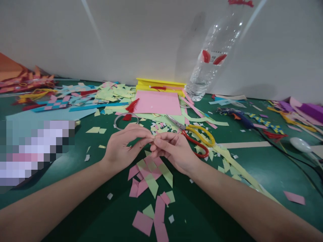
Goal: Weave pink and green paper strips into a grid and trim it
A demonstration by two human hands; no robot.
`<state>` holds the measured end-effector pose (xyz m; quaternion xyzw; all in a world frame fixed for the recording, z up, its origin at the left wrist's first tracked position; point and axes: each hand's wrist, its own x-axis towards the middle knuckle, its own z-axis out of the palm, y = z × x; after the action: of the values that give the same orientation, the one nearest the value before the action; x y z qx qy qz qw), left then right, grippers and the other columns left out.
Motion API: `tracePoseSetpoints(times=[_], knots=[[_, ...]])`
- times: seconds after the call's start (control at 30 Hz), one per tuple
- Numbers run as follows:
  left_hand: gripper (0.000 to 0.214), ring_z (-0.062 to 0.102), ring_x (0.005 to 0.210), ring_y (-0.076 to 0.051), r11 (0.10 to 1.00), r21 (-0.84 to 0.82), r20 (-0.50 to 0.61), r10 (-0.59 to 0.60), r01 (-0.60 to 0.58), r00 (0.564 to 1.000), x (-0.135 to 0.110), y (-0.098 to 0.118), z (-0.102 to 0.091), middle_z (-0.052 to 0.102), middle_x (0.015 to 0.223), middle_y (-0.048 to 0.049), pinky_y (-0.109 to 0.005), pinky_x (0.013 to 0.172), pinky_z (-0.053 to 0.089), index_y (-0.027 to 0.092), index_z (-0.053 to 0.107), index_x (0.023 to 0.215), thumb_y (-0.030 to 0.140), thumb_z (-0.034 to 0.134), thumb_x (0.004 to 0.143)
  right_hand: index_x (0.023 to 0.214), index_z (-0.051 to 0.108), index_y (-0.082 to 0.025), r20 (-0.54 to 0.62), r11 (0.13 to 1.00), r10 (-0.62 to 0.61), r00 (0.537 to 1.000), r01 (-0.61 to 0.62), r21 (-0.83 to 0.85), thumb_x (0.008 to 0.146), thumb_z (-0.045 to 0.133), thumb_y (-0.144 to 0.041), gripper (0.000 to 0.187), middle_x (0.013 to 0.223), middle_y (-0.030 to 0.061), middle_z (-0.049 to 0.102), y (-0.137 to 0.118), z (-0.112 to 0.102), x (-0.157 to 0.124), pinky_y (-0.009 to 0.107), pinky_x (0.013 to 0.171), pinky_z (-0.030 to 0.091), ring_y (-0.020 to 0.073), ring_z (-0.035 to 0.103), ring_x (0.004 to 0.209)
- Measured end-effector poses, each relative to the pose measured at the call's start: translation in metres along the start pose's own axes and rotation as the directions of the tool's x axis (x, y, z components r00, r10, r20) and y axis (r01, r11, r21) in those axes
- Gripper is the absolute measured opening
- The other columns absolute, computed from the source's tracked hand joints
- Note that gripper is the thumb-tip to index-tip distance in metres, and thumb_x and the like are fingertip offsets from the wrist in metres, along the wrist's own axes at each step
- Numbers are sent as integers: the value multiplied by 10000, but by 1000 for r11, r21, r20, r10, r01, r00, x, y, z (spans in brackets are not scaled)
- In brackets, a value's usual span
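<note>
My left hand and my right hand meet fingertip to fingertip above the middle of the green table. Both are closed in a pinch on something tiny that the fingers mostly hide. Just below them lies a woven piece of pink and pale green paper strips, its ends loose. Scissors with one yellow and one red handle rest beside my right hand, blades pointing away to the left. A roll of clear tape sits behind my left hand. Loose pink paper pieces lie nearest to me.
A clear plastic bottle leans against the pale wall. At the back lie a pink sheet, a yellow folded strip and a red tassel. A glue gun with a cable is to the right. Paper scraps litter the table.
</note>
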<state>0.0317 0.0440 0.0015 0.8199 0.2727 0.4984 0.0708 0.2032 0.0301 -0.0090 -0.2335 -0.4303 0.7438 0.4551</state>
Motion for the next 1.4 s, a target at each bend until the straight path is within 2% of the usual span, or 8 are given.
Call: tracePoseSetpoints(times=[0.2,0.4,0.67,0.83,1.03,1.23,1.4], knots=[[101,643,722,-126,998,-45,18,-47,48,999,1,0,0,700,746,-10,-242,686,532,189,653,803,104,598,809,787,693,-163,-7,1000,-11,1000,11,-3,764,688,-235,76,713,-4,698,1,-2,1,190,590,572,73,660,572],[106,643,688,-130,998,-63,13,-26,27,1000,2,1,0,705,730,-6,-256,688,531,188,662,786,96,610,796,768,688,-156,-15,1000,-8,1000,8,-10,771,680,-222,66,692,-11,697,1,-1,1,177,578,566,68,657,555],[80,641,706,-132,999,0,30,36,-36,999,3,0,-1,709,743,-13,-265,700,529,185,655,802,133,598,822,762,668,-146,-46,999,14,999,-15,-32,757,691,-244,101,657,-17,679,0,0,1,185,573,563,68,645,533],[95,643,721,-129,999,48,59,-20,17,998,2,1,-1,693,748,-21,-239,678,530,181,626,797,133,555,840,772,674,-151,-53,998,13,999,-16,-54,760,685,-237,88,680,-15,683,-1,1,1,178,581,565,66,647,547],[85,635,713,-121,996,3,73,-85,85,994,1,-1,0,674,770,-26,-221,649,524,178,610,810,144,541,847,786,693,-166,-68,994,-11,998,3,-111,754,691,-252,92,711,0,696,-1,-1,2,195,583,568,71,646,543],[98,629,741,-114,1000,20,95,-8,7,995,2,0,-1,663,770,-26,-205,679,513,163,595,830,81,541,828,745,695,-160,-48,996,-31,998,27,-85,747,699,-231,71,654,-5,692,0,-5,2,189,540,561,78,642,503],[107,635,746,-118,999,34,78,-6,3,997,2,2,-1,672,770,-23,-214,685,518,172,597,832,84,536,838,756,699,-153,-54,997,2,999,-6,-74,741,702,-230,79,665,4,696,-1,-3,2,191,541,557,77,639,504]])
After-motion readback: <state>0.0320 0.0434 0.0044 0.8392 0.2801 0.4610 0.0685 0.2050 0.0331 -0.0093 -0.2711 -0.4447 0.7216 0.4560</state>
